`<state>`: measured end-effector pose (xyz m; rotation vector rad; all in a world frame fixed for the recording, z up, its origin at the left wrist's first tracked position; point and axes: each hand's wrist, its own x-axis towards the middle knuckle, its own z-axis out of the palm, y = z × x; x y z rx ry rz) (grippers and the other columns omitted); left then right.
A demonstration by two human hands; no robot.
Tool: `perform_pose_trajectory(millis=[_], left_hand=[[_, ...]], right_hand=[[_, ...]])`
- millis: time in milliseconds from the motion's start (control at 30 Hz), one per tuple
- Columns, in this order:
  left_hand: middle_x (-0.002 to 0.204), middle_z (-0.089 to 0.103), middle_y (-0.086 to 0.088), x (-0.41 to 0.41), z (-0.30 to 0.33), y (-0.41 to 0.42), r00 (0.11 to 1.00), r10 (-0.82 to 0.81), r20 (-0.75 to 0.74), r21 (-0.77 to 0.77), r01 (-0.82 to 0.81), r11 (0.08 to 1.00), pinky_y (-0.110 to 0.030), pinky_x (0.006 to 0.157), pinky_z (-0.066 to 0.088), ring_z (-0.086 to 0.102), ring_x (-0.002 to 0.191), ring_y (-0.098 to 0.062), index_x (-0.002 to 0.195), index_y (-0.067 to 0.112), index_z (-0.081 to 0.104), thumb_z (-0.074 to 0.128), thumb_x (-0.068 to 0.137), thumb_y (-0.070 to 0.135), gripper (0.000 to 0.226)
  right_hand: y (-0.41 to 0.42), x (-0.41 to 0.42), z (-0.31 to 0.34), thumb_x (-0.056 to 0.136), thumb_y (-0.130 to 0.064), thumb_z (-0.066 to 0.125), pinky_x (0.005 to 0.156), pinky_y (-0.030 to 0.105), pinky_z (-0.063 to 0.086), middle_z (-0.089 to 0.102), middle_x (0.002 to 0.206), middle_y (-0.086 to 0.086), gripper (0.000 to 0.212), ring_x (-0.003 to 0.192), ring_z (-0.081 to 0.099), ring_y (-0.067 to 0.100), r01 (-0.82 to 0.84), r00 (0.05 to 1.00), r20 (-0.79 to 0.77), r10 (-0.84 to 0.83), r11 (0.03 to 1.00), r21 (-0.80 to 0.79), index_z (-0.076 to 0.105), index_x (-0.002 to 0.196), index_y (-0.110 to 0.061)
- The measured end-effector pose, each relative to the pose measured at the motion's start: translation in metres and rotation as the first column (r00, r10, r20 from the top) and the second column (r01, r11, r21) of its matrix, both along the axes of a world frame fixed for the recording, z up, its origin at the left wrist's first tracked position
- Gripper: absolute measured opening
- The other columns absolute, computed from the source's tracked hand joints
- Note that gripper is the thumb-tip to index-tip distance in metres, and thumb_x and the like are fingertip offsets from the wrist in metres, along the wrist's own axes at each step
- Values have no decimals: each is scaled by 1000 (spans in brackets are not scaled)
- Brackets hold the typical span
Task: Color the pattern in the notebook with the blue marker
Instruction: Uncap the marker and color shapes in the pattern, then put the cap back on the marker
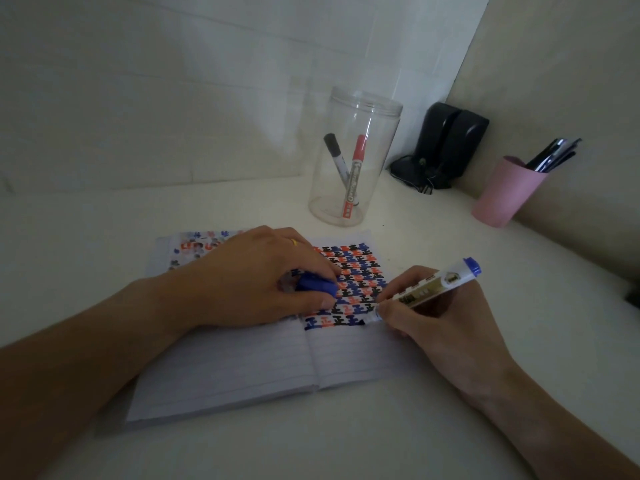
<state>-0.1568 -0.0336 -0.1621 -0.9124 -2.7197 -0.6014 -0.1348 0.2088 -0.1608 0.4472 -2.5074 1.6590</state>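
Observation:
An open lined notebook (242, 368) lies on the white desk. Its right page carries a pattern (349, 282) of red, blue and black shapes. My right hand (426, 320) grips the blue marker (429, 289), whose tip touches the paper at the right end of the pattern's bottom row. My left hand (256, 282) rests flat on the notebook over the fold, with the marker's blue cap (317, 284) held under its fingers. It hides the left part of the pattern.
A clear plastic jar (353, 157) with a black marker and a red marker stands behind the notebook. A pink cup (502, 192) of pens is at the right. Black speakers (446, 147) sit in the corner by the wall.

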Motion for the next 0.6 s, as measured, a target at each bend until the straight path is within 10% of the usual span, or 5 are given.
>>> perform_pose_trajectory(millis=[233, 600], left_hand=[[118, 71, 23, 2, 0, 0, 1000, 11, -15, 14, -11, 1000, -30, 101, 45, 54, 114, 4, 119, 40, 66, 60, 89, 60, 37], [118, 71, 24, 3, 0, 3, 1000, 8, -9, 30, -7, 1000, -23, 95, 49, 59, 109, 5, 114, 37, 70, 63, 88, 57, 33]], right_hand=[[1, -25, 25, 87, -9, 68, 50, 24, 43, 65, 60, 3, 10, 54, 54, 15, 95, 967, 256, -14, 947, -306, 76, 81, -7], [-27, -66, 1, 88, -15, 73, 50, 25, 44, 62, 65, 6, 7, 57, 53, 15, 83, 979, 204, 21, 868, -490, 75, 86, -9]])
